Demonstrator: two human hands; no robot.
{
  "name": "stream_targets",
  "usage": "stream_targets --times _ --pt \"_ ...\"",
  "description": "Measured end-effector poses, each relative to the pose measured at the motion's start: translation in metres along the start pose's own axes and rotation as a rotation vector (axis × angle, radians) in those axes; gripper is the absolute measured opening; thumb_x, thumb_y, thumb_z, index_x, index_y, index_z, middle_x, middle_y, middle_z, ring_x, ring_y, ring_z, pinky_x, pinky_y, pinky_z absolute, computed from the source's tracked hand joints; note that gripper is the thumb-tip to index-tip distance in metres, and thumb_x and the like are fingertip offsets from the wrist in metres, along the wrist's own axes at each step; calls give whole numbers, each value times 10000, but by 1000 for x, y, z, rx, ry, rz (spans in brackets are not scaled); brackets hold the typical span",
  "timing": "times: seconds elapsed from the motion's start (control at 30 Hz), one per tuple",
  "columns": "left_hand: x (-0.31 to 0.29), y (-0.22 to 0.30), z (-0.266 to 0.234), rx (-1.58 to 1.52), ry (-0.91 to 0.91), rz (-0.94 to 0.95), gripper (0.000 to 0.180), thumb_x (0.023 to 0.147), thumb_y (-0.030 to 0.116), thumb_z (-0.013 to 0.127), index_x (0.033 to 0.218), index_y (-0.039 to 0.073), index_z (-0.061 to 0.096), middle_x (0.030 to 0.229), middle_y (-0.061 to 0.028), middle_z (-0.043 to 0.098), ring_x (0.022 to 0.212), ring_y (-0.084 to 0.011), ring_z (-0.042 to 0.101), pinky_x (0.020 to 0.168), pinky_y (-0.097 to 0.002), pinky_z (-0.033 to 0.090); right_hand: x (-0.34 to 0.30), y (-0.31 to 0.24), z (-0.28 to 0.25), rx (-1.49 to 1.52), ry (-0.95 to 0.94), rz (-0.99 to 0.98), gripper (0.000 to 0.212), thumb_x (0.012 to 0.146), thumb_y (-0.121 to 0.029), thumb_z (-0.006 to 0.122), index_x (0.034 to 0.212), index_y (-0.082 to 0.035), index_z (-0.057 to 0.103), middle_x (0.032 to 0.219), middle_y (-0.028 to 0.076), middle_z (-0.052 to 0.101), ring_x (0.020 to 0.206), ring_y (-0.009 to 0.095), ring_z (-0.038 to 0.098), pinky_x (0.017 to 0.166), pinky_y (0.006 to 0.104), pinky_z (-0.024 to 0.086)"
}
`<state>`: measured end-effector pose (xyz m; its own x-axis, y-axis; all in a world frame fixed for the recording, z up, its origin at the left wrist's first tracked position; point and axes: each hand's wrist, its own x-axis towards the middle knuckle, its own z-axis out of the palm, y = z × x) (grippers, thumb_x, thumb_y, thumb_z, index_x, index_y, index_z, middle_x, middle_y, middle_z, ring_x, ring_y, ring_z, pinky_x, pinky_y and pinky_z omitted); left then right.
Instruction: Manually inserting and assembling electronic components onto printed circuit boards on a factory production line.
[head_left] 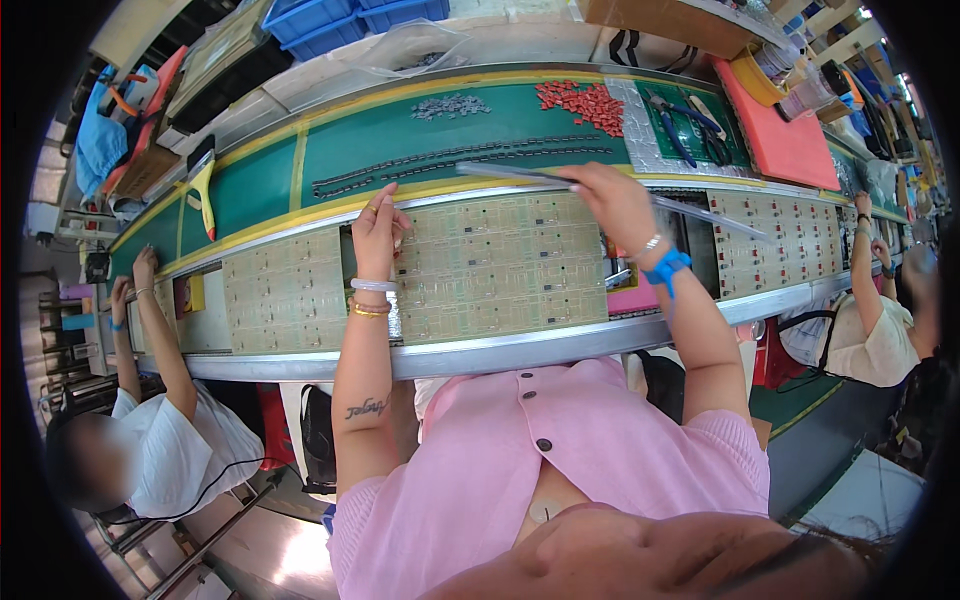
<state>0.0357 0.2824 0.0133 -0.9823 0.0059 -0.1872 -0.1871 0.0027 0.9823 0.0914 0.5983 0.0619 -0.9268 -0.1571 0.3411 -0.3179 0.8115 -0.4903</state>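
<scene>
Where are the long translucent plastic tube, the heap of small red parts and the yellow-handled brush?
Long translucent plastic tube (515,175), head view: its left stretch.
Heap of small red parts (590,105), head view: its middle.
Yellow-handled brush (205,195), head view: its handle.

Left hand (377,236), grip seemingly hidden, right co-worker (880,345) blurred
</scene>
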Motion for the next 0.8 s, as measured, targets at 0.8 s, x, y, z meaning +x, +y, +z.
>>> stream_targets --times 0.8 --pt "6 -4 -15 -23 97 19 327 953 205 438 1201 14 532 605 10 558 422 -11 352 386 -156 261 52 10 -17 -421 -119 -382 210 717 -93 593 918 -141 635 749 32 575 727 230 594 624 329 488"
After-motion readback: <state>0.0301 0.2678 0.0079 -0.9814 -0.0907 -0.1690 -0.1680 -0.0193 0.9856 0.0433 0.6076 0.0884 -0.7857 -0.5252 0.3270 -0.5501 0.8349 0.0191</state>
